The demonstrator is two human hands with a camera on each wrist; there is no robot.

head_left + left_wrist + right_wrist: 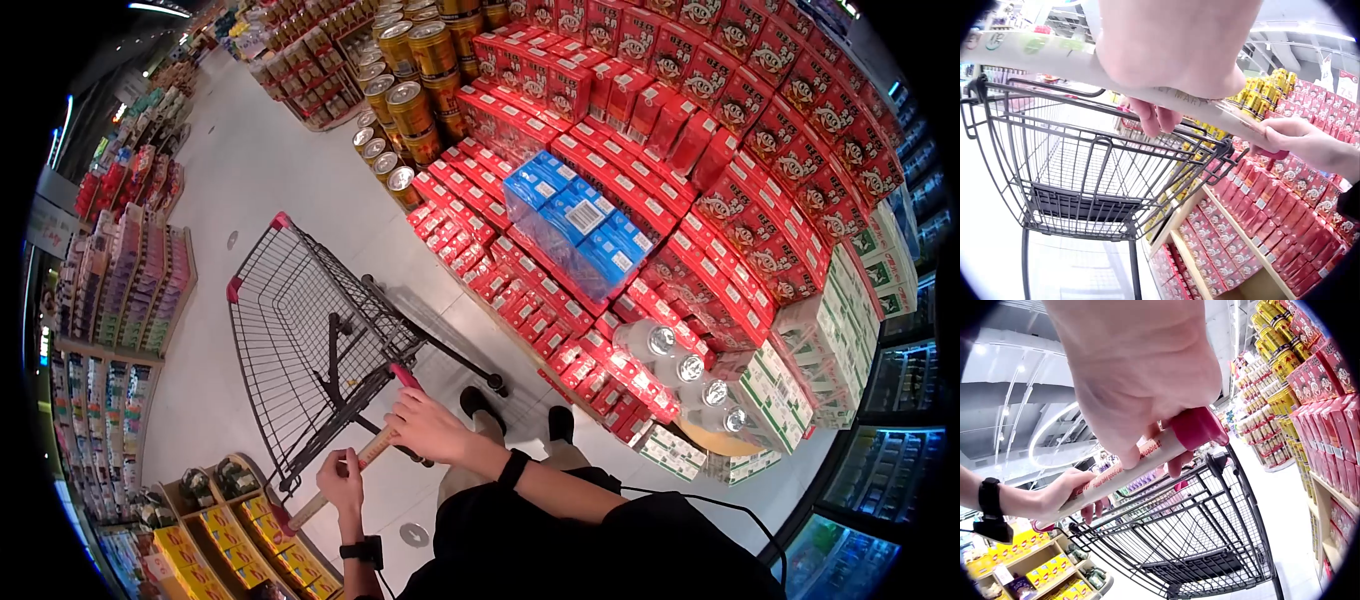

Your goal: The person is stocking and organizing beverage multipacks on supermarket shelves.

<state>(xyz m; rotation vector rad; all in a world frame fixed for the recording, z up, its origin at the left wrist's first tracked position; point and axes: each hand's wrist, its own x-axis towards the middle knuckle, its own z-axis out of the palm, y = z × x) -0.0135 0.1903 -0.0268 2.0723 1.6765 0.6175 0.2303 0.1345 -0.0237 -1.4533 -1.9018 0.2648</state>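
A dark wire shopping cart [333, 345] stands in front of the person, with a pale printed handle [1125, 480] that ends in a pink cap [1199, 428]. The left hand [342, 482] grips the handle toward its left part; its fingertips [1166, 119] show beneath the bar in the left wrist view. Near the pink cap, the right hand [428, 424] holds the same bar, fingers curled underneath. Through the basket's wires the floor shows. Most of each palm hides the bar in that hand's own wrist view.
Stacked red cartons [620, 100] rise on the right, with a blue wrapped pack [580, 220] on them and clear bottles [690, 370] nearby. Golden cans [410, 110] stand beyond. A shelf of yellow boxes [225, 540] is close at left. The aisle floor [225, 130] runs ahead.
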